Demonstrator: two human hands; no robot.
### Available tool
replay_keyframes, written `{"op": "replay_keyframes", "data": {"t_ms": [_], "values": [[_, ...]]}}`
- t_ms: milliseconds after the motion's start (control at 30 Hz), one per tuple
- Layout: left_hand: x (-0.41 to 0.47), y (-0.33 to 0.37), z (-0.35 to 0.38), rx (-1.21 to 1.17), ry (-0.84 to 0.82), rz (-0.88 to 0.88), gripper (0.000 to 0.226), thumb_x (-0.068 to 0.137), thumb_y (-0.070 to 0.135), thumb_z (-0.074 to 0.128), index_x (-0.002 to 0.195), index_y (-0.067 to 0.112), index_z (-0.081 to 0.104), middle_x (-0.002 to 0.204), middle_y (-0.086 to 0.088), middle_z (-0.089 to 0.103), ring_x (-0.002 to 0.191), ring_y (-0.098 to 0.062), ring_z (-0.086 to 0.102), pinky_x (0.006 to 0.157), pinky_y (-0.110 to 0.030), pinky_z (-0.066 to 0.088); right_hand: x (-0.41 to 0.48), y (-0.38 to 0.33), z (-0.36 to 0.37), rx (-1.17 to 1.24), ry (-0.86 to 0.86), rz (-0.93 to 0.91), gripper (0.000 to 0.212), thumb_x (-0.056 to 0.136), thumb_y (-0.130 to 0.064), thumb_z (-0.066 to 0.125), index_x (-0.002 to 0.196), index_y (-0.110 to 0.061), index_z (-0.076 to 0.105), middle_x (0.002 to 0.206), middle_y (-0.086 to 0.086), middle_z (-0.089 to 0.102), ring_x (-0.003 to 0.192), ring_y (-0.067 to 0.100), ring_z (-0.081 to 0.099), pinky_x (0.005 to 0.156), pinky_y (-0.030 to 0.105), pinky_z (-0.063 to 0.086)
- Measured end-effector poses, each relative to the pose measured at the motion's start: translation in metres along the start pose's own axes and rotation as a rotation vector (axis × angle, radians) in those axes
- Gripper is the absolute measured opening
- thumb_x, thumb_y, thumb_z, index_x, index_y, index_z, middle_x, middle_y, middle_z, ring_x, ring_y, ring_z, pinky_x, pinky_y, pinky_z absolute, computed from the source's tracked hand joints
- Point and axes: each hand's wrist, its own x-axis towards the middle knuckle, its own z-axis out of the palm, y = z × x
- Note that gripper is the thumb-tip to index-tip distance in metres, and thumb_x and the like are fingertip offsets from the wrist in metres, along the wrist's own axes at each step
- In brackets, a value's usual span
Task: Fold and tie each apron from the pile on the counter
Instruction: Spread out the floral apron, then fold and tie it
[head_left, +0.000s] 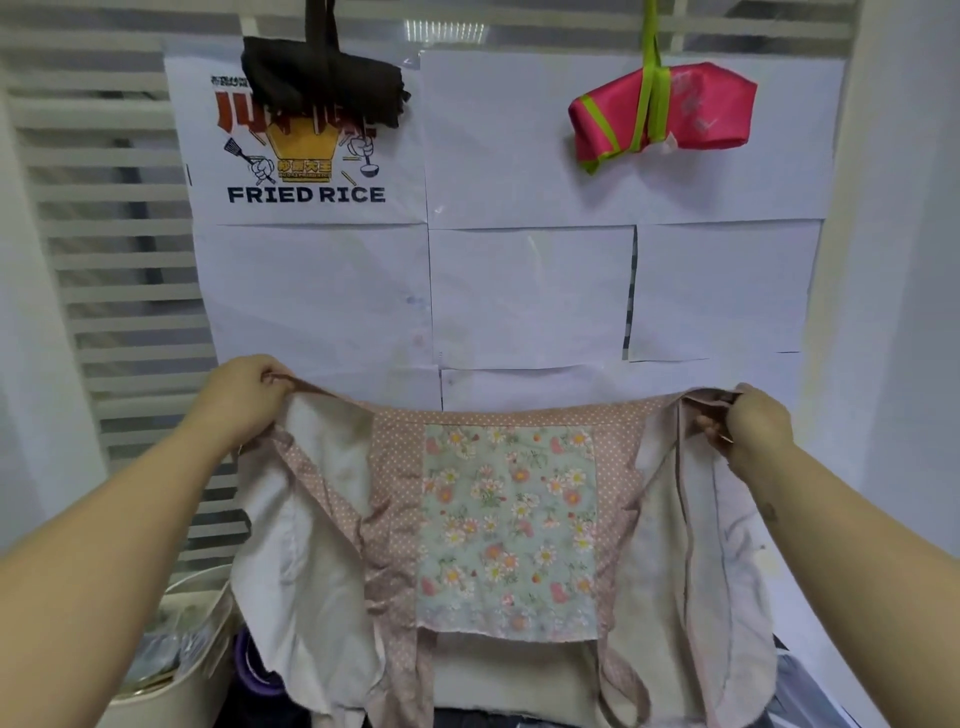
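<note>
A pink polka-dot apron with a floral pocket panel hangs spread out in the air in front of me. Its pale lining shows on both side flaps, which are folded inward. My left hand grips the apron's upper left corner. My right hand pinches the upper right corner. A pink strap loop dangles at the bottom. The apron hides most of the counter below.
On the wall hang a folded, tied dark brown apron and a folded, tied pink apron with green straps. A "FRIED RICE" poster and white paper sheets cover the wall. A white container stands at lower left, dark fabric beneath.
</note>
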Motion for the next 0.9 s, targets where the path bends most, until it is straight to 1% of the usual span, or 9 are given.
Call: {"op": "replay_keyframes", "data": {"t_ms": [100,167,300,400,500,600,700,800,900], "values": [[-0.003,0.009,0.003,-0.126,0.106,-0.036,0.019,0.095,0.011,0.05,0.106,0.005,0.064,0.113,-0.016,0.064,0.099,-0.036,0.057,0.079,-0.036,0.042,-0.011,0.001,0.004,0.082,-0.041,-0.065,0.044,0.1,-0.004,0.029,0.141,-0.013,0.04,0.12,0.014,0.053,0.089,0.024,0.061,0.062,0.023,0.054],[-0.006,0.014,0.0,-0.147,0.09,0.004,0.012,0.093,0.013,0.057,0.099,0.006,0.065,0.102,-0.012,0.065,0.086,-0.031,0.056,0.07,-0.032,0.042,-0.014,-0.003,0.006,0.064,-0.05,-0.148,0.039,0.102,-0.007,0.028,0.139,-0.01,0.041,0.12,0.013,0.051,0.101,0.026,0.057,0.068,0.023,0.054],[-0.013,0.026,-0.016,-0.029,0.014,0.125,0.023,0.085,0.028,0.07,0.076,0.006,0.065,0.074,-0.003,0.059,0.065,-0.012,0.047,0.053,-0.021,0.032,-0.016,-0.007,0.004,-0.132,0.073,-0.449,0.032,0.099,-0.011,0.036,0.127,-0.011,0.051,0.121,0.012,0.057,0.104,0.024,0.057,0.087,0.03,0.048],[-0.015,0.039,-0.021,-0.038,0.029,0.119,0.049,0.092,0.036,0.06,0.059,0.003,0.047,0.06,-0.012,0.051,0.058,-0.022,0.045,0.053,-0.031,0.031,-0.025,-0.004,0.003,-0.27,0.145,-0.609,0.031,0.089,-0.007,0.05,0.119,-0.015,0.054,0.115,0.011,0.063,0.097,0.025,0.059,0.087,0.035,0.048],[-0.021,0.055,-0.02,-0.196,0.167,0.051,0.047,0.098,0.035,0.047,0.073,-0.004,0.054,0.073,-0.018,0.057,0.07,-0.031,0.049,0.06,-0.036,0.031,-0.041,0.002,0.003,-0.347,0.124,-0.833,0.049,0.084,0.0,0.053,0.131,-0.012,0.046,0.125,0.014,0.058,0.11,0.029,0.054,0.095,0.029,0.04],[-0.03,0.067,-0.018,-0.496,0.36,-0.033,0.036,0.102,0.03,0.04,0.077,0.005,0.048,0.07,-0.007,0.044,0.061,-0.018,0.038,0.053,-0.029,0.027,-0.059,0.001,0.002,-0.405,0.132,-0.994,0.061,0.084,-0.005,0.056,0.142,-0.006,0.035,0.137,0.018,0.047,0.12,0.031,0.041,0.097,0.021,0.028],[-0.041,0.072,-0.026,-0.585,0.567,0.045,0.03,0.099,0.028,0.048,0.074,0.012,0.048,0.063,0.003,0.04,0.056,-0.01,0.032,0.049,-0.022,0.026,-0.074,-0.009,-0.002,-0.406,0.22,-1.148,0.065,0.079,-0.01,0.057,0.14,-0.002,0.036,0.134,0.022,0.049,0.112,0.04,0.045,0.096,0.032,0.03],[-0.043,0.079,-0.047,-0.585,0.659,0.182,0.014,0.089,0.032,0.061,0.087,0.019,0.063,0.071,0.014,0.055,0.063,0.005,0.05,0.062,-0.009,0.037,-0.082,-0.027,-0.007,-0.39,0.345,-1.251,0.062,0.078,-0.007,0.059,0.137,0.001,0.041,0.129,0.023,0.054,0.104,0.045,0.051,0.097,0.04,0.033],[-0.035,0.086,-0.069,-0.445,0.748,0.234,0.027,0.082,0.043,0.063,0.093,0.019,0.07,0.09,-0.001,0.066,0.087,-0.013,0.059,0.077,-0.029,0.045,-0.084,-0.048,-0.007,-0.394,0.427,-1.319,0.061,0.079,-0.015,0.054,0.138,-0.005,0.042,0.123,0.019,0.058,0.102,0.042,0.053,0.098,0.059,0.039]]}}
